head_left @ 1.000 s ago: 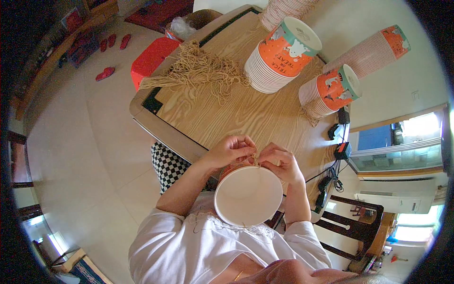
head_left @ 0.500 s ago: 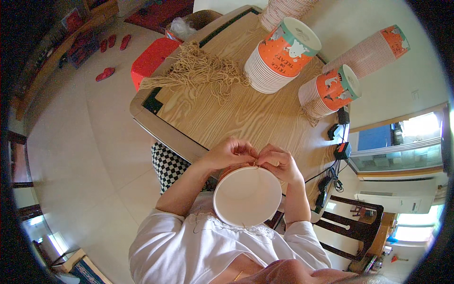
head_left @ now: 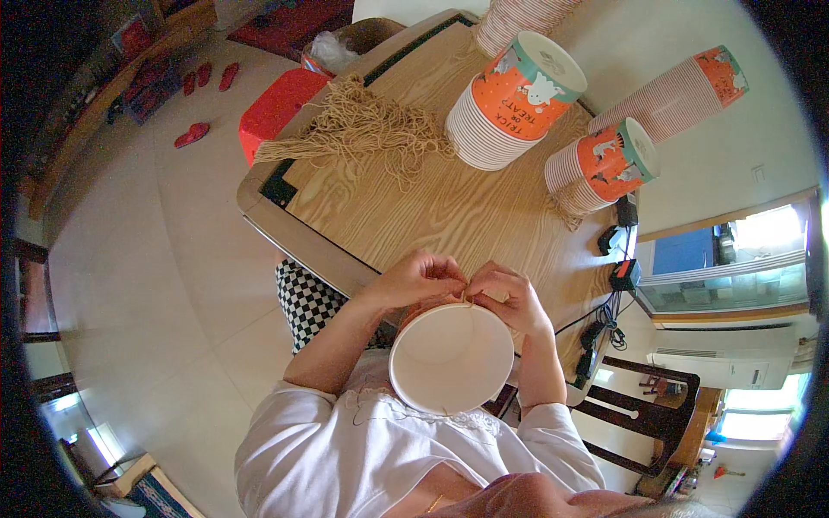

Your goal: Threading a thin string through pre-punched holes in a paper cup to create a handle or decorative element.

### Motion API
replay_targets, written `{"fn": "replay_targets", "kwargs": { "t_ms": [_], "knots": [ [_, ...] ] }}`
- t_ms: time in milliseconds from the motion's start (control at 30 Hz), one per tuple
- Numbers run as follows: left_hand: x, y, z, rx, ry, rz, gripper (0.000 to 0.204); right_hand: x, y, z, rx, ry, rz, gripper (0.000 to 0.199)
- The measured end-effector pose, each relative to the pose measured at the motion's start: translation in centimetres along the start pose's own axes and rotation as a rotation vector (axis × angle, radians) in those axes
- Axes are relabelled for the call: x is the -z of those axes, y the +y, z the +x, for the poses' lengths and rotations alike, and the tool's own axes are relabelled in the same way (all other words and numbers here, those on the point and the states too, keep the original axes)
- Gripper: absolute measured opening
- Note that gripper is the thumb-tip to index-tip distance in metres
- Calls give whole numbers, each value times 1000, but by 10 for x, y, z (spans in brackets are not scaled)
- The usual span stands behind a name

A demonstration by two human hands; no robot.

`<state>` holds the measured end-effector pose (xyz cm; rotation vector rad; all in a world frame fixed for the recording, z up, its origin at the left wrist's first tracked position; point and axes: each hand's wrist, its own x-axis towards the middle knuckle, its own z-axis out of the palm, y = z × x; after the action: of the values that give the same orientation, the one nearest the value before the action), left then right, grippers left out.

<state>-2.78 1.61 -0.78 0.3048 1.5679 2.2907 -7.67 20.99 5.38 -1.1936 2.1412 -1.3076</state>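
I'm at the knotting step: my left hand point(head_left: 420, 278) and right hand point(head_left: 509, 296) both pinch a thin twine handle point(head_left: 469, 301) at the far rim of the white paper cup point(head_left: 449, 358), held against my chest at the counter point(head_left: 449, 207) edge. Next, I judge, it needs a steady pull to snug the knot.

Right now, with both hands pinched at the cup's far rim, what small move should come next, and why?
Probably draw the string snug through the rim. Both the left hand and the right hand pinch it at the far edge of the cup, and a thin strand already crosses the cup's open mouth, so the handle looks half fitted.
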Motion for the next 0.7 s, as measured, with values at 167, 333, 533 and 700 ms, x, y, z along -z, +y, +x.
{"fn": "replay_targets", "kwargs": {
  "t_ms": [167, 333, 533, 700],
  "knots": [
    [-2, 1, 1, -40, 16, -63, 15, -2, 0, 0, -16, 5, -6, 13],
    [0, -3, 2, -65, 23, -28, 15, -4, 0, -1, -22, 6, 27, 12],
    [0, -9, 5, -56, 14, -37, 14, -4, 7, -4, 8, 4, 13, 11],
    [-2, -3, 1, -43, 28, -95, 14, -4, 2, -5, -29, 25, 17, 11]
  ]
}}
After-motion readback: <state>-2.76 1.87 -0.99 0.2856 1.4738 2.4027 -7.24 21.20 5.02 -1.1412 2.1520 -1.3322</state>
